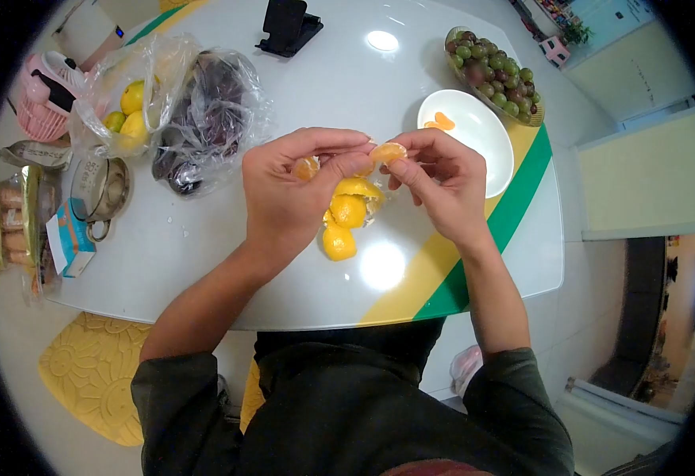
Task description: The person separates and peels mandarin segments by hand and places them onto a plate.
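My left hand [296,178] is closed around part of a peeled orange [306,167], which shows at the palm. In my right hand [441,178], thumb and fingers pinch an orange segment [389,153]. The fingertips of both hands almost meet there, and my left fingertips hide its left end. Below the hands, yellow-orange peel [347,213] lies in a heap on the table. A white bowl [494,163] stands just beyond my right hand, with a few orange segments [440,121] inside.
A basket of grapes [502,75] is behind the bowl. At the left are a plastic bag with yellow fruit [133,119], a bag of dark fruit [212,111], a glass pot [101,189], a blue-white box [69,238] and packaged food [12,222]. A black stand [288,30] sits at the back.
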`<state>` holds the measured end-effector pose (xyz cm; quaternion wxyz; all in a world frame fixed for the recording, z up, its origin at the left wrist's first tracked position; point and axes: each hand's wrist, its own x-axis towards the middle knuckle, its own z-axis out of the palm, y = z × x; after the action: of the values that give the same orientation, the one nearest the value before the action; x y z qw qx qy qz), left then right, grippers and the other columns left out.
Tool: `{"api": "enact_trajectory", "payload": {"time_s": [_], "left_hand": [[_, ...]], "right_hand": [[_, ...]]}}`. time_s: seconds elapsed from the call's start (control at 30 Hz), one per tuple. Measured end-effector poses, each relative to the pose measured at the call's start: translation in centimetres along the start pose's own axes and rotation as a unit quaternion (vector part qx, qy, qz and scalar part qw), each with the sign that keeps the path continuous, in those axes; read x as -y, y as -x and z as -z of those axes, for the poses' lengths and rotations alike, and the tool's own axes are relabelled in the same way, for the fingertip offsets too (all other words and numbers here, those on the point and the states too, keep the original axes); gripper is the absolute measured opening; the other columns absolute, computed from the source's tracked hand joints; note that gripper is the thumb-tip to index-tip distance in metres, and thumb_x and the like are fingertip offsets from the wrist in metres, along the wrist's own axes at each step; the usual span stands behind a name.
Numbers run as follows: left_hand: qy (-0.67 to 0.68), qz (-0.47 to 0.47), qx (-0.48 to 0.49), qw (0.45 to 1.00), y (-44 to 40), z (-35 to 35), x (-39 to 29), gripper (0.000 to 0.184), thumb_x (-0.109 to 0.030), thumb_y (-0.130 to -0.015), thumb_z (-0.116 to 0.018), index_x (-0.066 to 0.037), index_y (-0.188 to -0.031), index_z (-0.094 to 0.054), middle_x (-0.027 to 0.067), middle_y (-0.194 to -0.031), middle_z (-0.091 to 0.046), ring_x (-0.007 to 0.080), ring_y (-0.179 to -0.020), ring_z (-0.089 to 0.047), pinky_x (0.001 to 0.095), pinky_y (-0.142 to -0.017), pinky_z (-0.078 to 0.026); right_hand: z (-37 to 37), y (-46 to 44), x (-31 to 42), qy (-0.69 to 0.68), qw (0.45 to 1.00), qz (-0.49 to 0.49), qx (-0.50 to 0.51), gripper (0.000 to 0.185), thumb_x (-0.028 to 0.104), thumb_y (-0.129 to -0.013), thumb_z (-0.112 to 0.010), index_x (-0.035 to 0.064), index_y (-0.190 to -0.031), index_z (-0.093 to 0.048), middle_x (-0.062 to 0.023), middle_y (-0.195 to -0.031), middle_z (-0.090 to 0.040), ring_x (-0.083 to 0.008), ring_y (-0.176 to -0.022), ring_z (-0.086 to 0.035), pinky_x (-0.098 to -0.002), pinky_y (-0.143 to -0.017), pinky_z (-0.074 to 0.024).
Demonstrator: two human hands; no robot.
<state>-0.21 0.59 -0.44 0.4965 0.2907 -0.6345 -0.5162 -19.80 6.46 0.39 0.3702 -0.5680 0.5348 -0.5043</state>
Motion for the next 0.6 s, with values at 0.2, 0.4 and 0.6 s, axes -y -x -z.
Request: {"api": "enact_trajectory", "payload": {"time_s": [0.2,0.4,0.6], "left_hand": [[-0.002,0.005,-0.016,1.000,-0.05,-0.05,-0.45,0.018,0.002,-0.084,-0.079,0.003,-0.101,-0.076,0.0092,-0.094,-0.077,0.0128,-0.087,-0.072,0.0252,-0.081,-0.057],[-0.076,-0.017,0.033,0.996,-0.07,0.49,0.24,0.028,0.001,-0.076,-0.085,-0.001,-0.102,-0.076,0.0038,-0.092,-0.076,0.0046,-0.074,-0.060,0.0196,-0.067,-0.047],[-0.120,-0.027,0.073,0.990,-0.39,0.57,-0.14,0.042,0.005,-0.067,-0.086,-0.003,-0.108,-0.075,0.0021,-0.096,-0.075,0.0039,-0.073,-0.050,0.0198,-0.065,-0.040]], "right_hand": [[-0.05,-0.12,-0.06,-0.056,0.998,-0.004,-0.002,0.018,0.007,-0.091,-0.075,-0.0010,-0.107,-0.071,-0.0052,-0.091,-0.073,-0.0081,-0.077,-0.068,-0.0197,-0.063,-0.0521],[0.72,-0.33,-0.69,0.031,0.998,0.060,-0.021,0.016,0.001,-0.083,-0.078,0.0020,-0.099,-0.074,-0.0021,-0.092,-0.073,-0.0054,-0.077,-0.064,-0.0179,-0.060,-0.0471],[0.75,-0.45,-0.36,0.052,0.995,0.086,0.007,0.021,-0.007,-0.079,-0.078,0.0004,-0.100,-0.077,-0.0055,-0.097,-0.072,-0.0076,-0.080,-0.062,-0.0181,-0.060,-0.0450]]}}
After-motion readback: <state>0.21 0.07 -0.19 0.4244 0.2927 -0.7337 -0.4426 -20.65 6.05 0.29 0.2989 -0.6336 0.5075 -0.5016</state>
